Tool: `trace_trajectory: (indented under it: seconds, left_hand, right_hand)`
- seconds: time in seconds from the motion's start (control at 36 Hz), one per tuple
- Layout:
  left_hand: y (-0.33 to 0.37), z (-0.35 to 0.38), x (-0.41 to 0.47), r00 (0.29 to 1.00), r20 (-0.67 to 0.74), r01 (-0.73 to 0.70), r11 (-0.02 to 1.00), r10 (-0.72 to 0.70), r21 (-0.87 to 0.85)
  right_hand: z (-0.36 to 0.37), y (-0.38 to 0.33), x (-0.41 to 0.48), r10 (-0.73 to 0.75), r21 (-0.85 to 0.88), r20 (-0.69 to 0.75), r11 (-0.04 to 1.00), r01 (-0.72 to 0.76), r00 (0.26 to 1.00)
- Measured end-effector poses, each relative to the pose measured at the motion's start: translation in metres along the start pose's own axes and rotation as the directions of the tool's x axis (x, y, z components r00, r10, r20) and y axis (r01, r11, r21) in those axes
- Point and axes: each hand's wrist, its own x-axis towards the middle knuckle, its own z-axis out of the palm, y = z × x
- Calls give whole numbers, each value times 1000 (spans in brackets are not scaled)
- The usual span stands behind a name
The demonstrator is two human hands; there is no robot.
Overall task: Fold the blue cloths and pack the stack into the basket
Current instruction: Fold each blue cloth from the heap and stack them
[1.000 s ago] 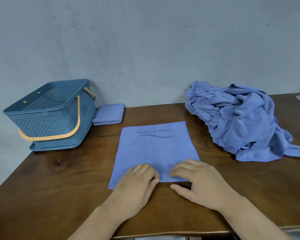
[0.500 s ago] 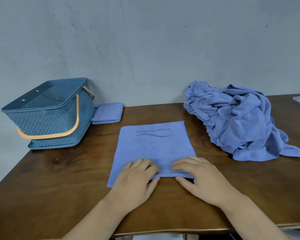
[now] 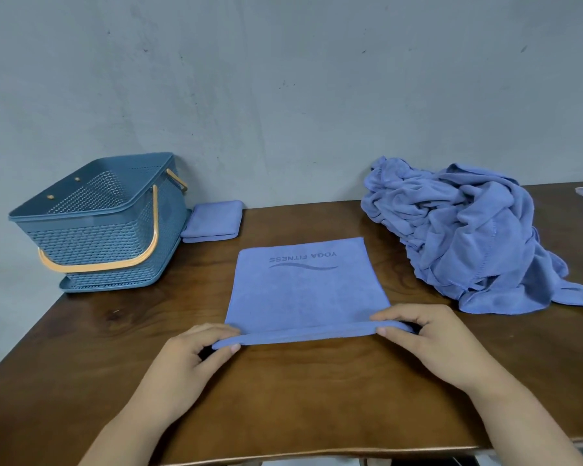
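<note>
**While both hands pinch its near corners, the blue cloth lies spread on the table**

Where the blue cloth (image 3: 303, 290) sits, in the middle of the brown wooden table (image 3: 317, 405), it is a smooth, nearly square sheet of soft lavender-blue fabric. The dark print (image 3: 303, 258) near its far edge reads "YOGA FITNESS" upside down, with a wavy line beside it. Its near edge is raised a little off the wood and shows as a thick band. The left hand (image 3: 189, 358) holds the near left corner between curled fingers and thumb. The right hand (image 3: 431, 341) pinches the near right corner the same way.

At the far left stands the basket (image 3: 98, 237), teal lattice plastic with an orange handle (image 3: 115, 264) hanging down its front. A folded cloth (image 3: 214, 220) lies just beside it against the wall (image 3: 283, 95). A crumpled heap of cloths (image 3: 468, 237) in the same blue lies at the far right, apart from the spread one
</note>
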Motion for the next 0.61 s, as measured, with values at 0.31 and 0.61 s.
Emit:
trace_trajectory:
  seconds: [0.31, 0.61]
  left_hand:
    - [13, -5, 0, 999, -23, 36, 993, -39, -111]
    - [22, -17, 71, 996, -57, 33, 859, -72, -511]
  right_hand:
    - [1, -10, -1, 36, 29, 13, 999, -37, 999]
    - [-1, -40, 61, 29, 200, -154, 980, 3, 988]
